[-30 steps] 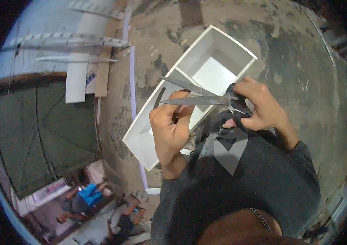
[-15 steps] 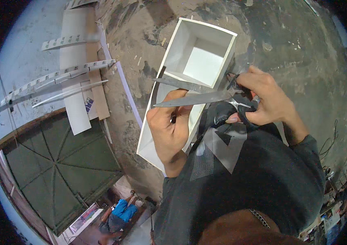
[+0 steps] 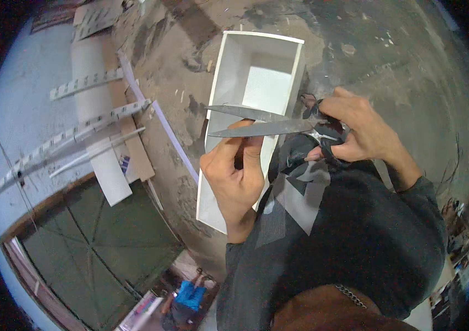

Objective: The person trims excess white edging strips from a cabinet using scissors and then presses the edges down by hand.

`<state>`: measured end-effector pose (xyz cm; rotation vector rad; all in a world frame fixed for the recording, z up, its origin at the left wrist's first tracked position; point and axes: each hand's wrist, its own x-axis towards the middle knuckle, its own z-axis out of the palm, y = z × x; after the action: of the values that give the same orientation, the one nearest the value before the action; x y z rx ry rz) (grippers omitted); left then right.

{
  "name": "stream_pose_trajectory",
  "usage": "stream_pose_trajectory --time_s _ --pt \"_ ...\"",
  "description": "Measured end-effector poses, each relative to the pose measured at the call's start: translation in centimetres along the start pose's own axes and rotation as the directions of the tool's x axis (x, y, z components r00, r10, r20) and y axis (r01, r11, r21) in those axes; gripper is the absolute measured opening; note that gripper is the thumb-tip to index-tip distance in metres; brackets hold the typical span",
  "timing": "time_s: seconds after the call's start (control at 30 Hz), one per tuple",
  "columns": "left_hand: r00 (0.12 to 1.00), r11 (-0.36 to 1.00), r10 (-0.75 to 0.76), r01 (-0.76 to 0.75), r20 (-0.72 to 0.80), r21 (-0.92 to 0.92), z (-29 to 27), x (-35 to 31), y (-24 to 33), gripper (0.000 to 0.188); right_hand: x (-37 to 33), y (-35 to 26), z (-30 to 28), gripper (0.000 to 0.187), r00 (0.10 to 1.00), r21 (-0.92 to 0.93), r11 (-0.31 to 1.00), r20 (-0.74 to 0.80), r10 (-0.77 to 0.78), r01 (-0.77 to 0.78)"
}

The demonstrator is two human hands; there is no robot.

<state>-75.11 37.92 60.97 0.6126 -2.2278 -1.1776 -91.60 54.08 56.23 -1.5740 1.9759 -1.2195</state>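
My right hand (image 3: 358,124) grips the dark handles of a large pair of scissors (image 3: 262,129). The two grey blades stand apart and point left, passing across my left hand. My left hand (image 3: 235,176) is closed, thumb against bent fingers, with a thin dark strip (image 3: 205,135) at its fingers; the blades hide part of it. Whether the blades touch the strip I cannot tell. Beneath both hands a long white open box (image 3: 219,66) stands on the floor, a divider across its middle.
White boards (image 3: 110,176) and long pale strips (image 3: 80,135) lie to the left. A dark metal-framed panel (image 3: 91,248) is at the lower left. Another person in blue (image 3: 190,295) is farther off, near the lower edge. Assorted clutter (image 3: 463,259) shows at the lower right.
The view has turned slightly, so the box looks more upright. The scissor blades have come closer together. Less of the dark strip shows above the blades.
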Motion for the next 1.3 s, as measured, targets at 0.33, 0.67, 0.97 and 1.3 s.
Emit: stream_pose_trajectory --time_s 0.33,0.67,0.97,1.3 --pt "0.943 0.993 0.118 -0.119 0.312 -0.018 8.3 4.8 1.1 0.011 -6.2 3.9 -3.0 0.041 0.944 -0.055 0.964 -0.226 0.24 -0.258" --pt "0.855 0.969 0.227 -0.152 0.466 -0.192 14.6 9.3 2.7 0.013 -9.6 7.4 -3.3 0.03 0.562 0.463 0.682 -0.389 0.73 -0.565" --pt "0.882 0.986 0.14 -0.084 0.451 -0.143 10.3 12.1 0.7 0.021 -3.3 5.5 -4.8 0.049 0.849 0.026 0.919 -0.373 0.375 -0.394" --pt "0.917 0.966 0.204 -0.132 0.343 -0.22 7.5 11.7 -0.9 0.022 0.1 4.5 -4.6 0.048 0.935 -0.045 0.974 -0.292 0.201 -0.223"
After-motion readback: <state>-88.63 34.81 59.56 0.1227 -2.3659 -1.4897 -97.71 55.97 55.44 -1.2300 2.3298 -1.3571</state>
